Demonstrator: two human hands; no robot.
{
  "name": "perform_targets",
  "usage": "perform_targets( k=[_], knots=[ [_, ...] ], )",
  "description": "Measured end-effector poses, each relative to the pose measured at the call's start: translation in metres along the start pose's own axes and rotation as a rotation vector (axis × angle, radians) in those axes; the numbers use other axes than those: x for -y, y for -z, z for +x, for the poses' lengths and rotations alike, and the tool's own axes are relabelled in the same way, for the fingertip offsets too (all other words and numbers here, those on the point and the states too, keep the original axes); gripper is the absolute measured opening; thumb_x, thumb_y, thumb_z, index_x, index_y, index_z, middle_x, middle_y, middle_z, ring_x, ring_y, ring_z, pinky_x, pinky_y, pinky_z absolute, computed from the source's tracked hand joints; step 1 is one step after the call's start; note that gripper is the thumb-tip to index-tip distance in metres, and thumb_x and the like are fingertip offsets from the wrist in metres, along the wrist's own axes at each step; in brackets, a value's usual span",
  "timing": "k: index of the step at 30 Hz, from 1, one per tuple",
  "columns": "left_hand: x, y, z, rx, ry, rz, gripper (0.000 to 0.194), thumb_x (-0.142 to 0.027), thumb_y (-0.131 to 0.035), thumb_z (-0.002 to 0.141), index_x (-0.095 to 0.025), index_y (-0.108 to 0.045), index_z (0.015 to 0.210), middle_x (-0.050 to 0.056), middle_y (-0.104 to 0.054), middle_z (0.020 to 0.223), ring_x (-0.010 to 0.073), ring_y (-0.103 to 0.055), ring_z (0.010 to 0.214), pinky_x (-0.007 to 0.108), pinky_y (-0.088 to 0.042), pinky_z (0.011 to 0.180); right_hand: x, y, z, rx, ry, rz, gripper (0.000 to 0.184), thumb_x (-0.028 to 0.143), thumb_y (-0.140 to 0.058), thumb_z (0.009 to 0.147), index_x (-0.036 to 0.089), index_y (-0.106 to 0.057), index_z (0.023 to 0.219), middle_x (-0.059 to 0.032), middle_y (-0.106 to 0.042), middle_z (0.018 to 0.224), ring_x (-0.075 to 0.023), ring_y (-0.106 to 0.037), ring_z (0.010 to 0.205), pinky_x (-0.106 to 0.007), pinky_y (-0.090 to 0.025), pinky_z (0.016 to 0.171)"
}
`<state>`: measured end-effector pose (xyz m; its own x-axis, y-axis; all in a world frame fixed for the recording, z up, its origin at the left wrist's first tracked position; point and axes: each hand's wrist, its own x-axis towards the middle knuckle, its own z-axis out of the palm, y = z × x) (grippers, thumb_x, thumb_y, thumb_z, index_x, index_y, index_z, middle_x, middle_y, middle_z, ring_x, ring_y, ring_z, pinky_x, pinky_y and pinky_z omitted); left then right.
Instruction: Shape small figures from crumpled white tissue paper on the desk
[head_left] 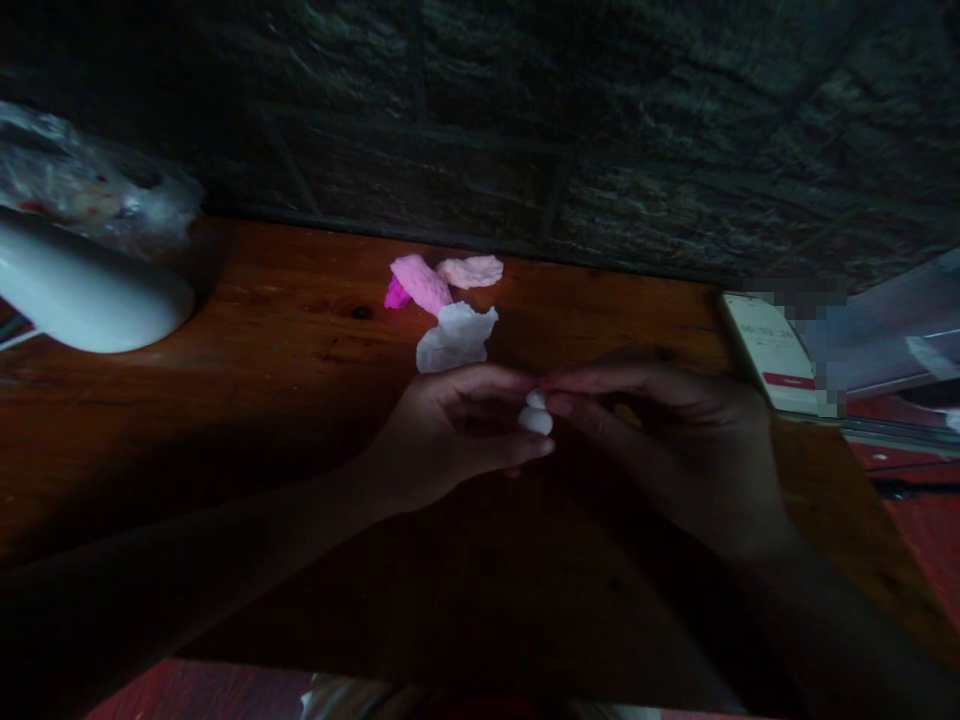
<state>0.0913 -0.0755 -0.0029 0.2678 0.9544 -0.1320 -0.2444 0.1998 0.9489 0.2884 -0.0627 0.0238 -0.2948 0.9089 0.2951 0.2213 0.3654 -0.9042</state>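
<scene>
Over the table, my left hand (450,440) grips a white clay ball (535,422) between thumb and fingers. A smaller white clay ball (535,398) sits against its top. My right hand (690,455) is closed in a pinch at that smaller ball, its fingertips meeting those of my left hand. Just beyond my left hand lies a torn, flattened white piece of clay (456,337). Behind it are a pink clay lump (421,283), a pale pink clay lump (474,271) and a magenta clay bit (395,292), touching or overlapping.
The wooden table (277,285) meets a dark stone-patterned wall (465,180). A smooth white rounded object (97,295) stands at the left, with a clear plastic bag (105,200) behind it. On the right a phone (776,360) leans near the table's edge.
</scene>
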Motion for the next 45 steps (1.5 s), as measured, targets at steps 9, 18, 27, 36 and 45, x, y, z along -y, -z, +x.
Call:
perform_targets(
  k=[9,18,27,36,45],
  knots=[
    [0.000,-0.001,0.000,0.014,-0.010,0.006,0.034,-0.016,-0.091,0.066,-0.018,-0.073,0.094,0.000,-0.079,0.087,0.0157,-0.076,0.072,0.020,-0.062,0.053,-0.001,0.000,0.001,0.043,-0.057,0.020,0.023,0.020,-0.084,0.086,0.033,-0.082,0.105,0.0016,-0.084,0.106,-0.0222,-0.080,0.097,-0.037,-0.068,0.087],
    [-0.003,0.000,0.001,-0.020,-0.001,0.030,0.034,-0.019,-0.092,0.067,-0.016,-0.074,0.096,0.003,-0.081,0.090,0.0178,-0.077,0.074,0.021,-0.061,0.052,-0.001,0.017,0.011,-0.003,-0.108,-0.037,0.015,0.029,-0.085,0.085,0.030,-0.083,0.099,0.0008,-0.084,0.102,-0.0210,-0.080,0.096,-0.035,-0.065,0.091],
    [-0.005,0.002,0.002,-0.121,-0.041,0.055,0.034,-0.018,-0.091,0.068,-0.017,-0.073,0.096,0.003,-0.082,0.093,0.0176,-0.077,0.073,0.019,-0.059,0.049,-0.039,0.052,0.022,0.250,-0.260,-0.427,0.022,0.041,-0.075,0.089,0.026,-0.084,0.102,-0.0048,-0.083,0.098,-0.0241,-0.077,0.082,-0.037,-0.060,0.075],
    [-0.001,0.004,0.002,-0.134,-0.047,0.085,0.038,-0.022,-0.092,0.068,-0.018,-0.073,0.099,0.005,-0.082,0.100,0.0217,-0.079,0.082,0.020,-0.059,0.050,-0.036,0.037,0.019,0.471,-0.179,-0.292,0.012,0.026,-0.078,0.087,0.024,-0.083,0.098,-0.0025,-0.083,0.095,-0.0179,-0.077,0.080,-0.028,-0.059,0.073],
    [-0.002,0.002,0.002,-0.102,-0.050,0.080,0.034,-0.019,-0.092,0.068,-0.017,-0.074,0.096,0.004,-0.081,0.095,0.0180,-0.076,0.076,0.019,-0.059,0.050,-0.040,0.034,0.018,0.524,0.001,-0.379,0.010,0.019,-0.073,0.093,0.025,-0.082,0.095,-0.0017,-0.081,0.094,-0.0174,-0.075,0.084,-0.030,-0.055,0.077]
  ],
)
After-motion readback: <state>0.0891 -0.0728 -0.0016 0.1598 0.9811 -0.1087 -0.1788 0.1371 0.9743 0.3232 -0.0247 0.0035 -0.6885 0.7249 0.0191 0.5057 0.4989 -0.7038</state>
